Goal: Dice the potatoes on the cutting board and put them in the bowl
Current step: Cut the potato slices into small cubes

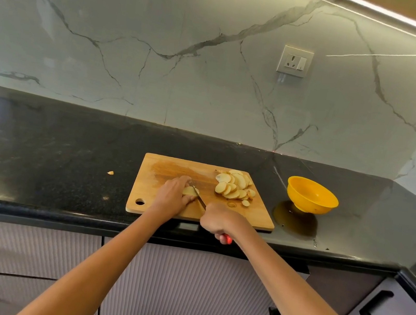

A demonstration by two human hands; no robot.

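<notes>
Left hand [174, 195] is gripping 1 potato piece [190, 190] on the cutting board [172, 168]; right hand [216, 218] is clenching the knife [199, 198], blade touching it. Yellow bowl [312, 196] is sitting beside the board.

Yellow bowl [312, 195], tan wooden cutting board [172, 168], pale cream potato slices [233, 187], red knife handle [226, 239], speckled black counter [52, 154], grey-veined white marble wall [165, 41]
</notes>
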